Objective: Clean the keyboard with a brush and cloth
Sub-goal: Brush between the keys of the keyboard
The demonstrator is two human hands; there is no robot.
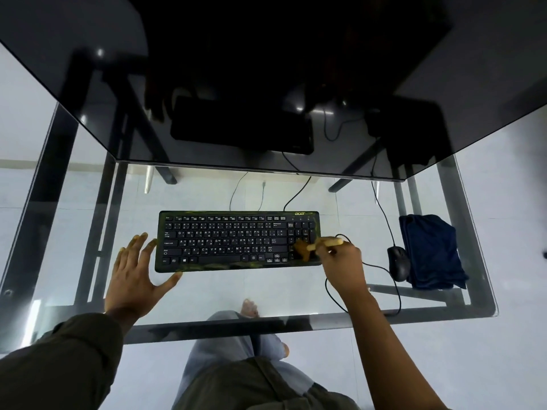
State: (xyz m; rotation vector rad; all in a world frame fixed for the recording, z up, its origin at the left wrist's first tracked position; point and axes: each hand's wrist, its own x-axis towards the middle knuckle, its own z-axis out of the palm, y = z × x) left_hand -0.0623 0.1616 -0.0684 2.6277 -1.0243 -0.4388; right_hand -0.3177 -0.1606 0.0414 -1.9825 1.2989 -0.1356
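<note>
Black Acer keyboard (236,241) lies flat at the centre of the glass worktop (266,291), long side toward the person, its cable running off the far edge. The frame shows yellowish-green smears along the front and right borders (the legends are too small to read). Right hand (344,261) is curled round the pale wooden handle of a brush (322,243), the brown bristles down on the keys at the keyboard's right end. Left hand (139,273) is flat on the glass with fingers spread, fingertips and thumb touching the keyboard's left edge. Folded dark-blue cloth (432,253) sits on the worktop's right side, with a black mouse (399,261) just beside it. A dark glossy panel (266,69) stands behind, reflecting the keyboard. Pale floor tiles (444,365) are visible through the glass.
</note>
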